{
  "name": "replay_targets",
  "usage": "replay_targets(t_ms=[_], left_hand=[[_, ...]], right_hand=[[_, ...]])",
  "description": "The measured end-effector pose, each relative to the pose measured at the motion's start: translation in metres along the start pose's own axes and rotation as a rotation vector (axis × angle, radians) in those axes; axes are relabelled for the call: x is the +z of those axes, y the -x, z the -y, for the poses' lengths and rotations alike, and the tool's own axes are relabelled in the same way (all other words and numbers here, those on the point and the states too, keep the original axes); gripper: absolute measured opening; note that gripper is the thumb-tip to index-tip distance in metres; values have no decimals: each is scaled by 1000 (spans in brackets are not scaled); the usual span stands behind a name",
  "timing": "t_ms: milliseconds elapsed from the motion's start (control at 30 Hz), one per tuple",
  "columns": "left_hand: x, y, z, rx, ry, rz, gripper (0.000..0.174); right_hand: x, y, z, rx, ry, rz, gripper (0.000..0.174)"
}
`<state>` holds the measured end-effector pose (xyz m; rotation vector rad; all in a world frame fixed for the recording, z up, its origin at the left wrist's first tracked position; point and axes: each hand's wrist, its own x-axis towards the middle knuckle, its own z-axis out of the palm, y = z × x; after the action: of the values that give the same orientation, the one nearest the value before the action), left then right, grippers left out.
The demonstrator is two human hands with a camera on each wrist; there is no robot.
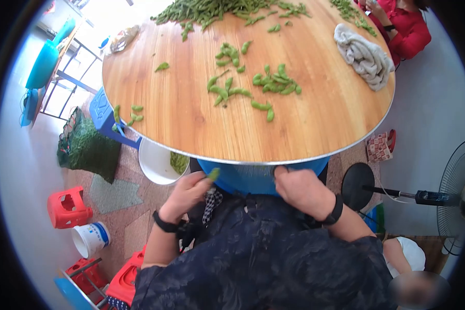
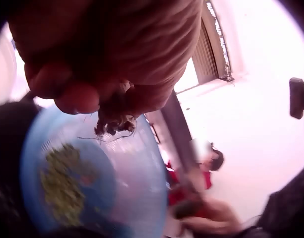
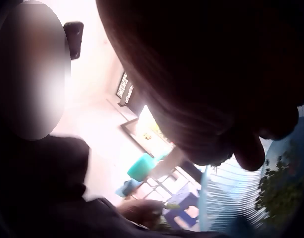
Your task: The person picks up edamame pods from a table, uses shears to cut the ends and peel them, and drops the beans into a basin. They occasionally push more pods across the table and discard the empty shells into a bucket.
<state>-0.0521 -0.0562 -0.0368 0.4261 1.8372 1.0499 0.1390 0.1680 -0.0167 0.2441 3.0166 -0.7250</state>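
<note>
My left hand (image 1: 183,195) pinches a green soybean pod (image 1: 213,174) just in front of the table edge. In the left wrist view its fingers curl beside a pale, ragged scrap (image 2: 114,125) with thin threads. My right hand (image 1: 307,192) is level with it, fingers curled, a small dark thing (image 2: 187,209) at its fingertips; I cannot tell what it is. Below both hands a blue basket (image 1: 237,178) sits under the table edge, with green pieces (image 2: 65,186) inside. Small groups of soybean pods (image 1: 277,81) lie on the round wooden table (image 1: 175,119).
A large heap of pods (image 1: 206,9) covers the table's far side. A grey cloth (image 1: 364,56) lies at the right rim. To the left stand a white bucket (image 1: 157,163) and a red stool (image 1: 70,207); a fan (image 1: 457,201) stands right. Another person (image 1: 405,33) sits far right.
</note>
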Motion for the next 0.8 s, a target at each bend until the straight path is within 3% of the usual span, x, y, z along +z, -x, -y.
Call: replay_targets(t_ms=[67,133,200,267,333,400,533,600,633,667,700,767,800], left_hand=[[-31,-4,34,40,-49,-287,20],[-62,-11,82,271,-191,-549,13],[-68,0,80,270,-73,-610,19],[-67,5,76,291,-95,-636,23],[-60,7,69,297,-149,-552,22],[-48,9,56,285,-104,-462,18],[-17,16,18,445,-95,-342,13],[0,14,1,537,-79,-210,12],[5,12,-5,585,-116,-138,14],[10,10,-11,633,-155,-65,15],[16,10,-23,634,-150,-61,15],[30,12,-47,401,123,169,19],[36,9,-55,388,128,168,19]], right_hand=[[-22,1,9,-90,-103,-1,10],[-40,-8,9,-126,-141,-92,13],[-57,-27,3,-47,-25,-275,11],[-66,-54,-1,-67,22,-335,11],[-66,-72,0,-92,67,-393,11],[-62,-85,1,-114,171,-286,13],[-57,-86,-11,-92,259,-352,12],[-60,-81,-24,192,259,-426,19],[-63,-77,-29,187,150,-541,22],[-67,-71,-30,190,157,-540,22],[-72,-62,-25,161,-63,-501,24],[-84,-45,-3,139,-434,-316,32],[-82,-39,6,143,-442,-305,32]])
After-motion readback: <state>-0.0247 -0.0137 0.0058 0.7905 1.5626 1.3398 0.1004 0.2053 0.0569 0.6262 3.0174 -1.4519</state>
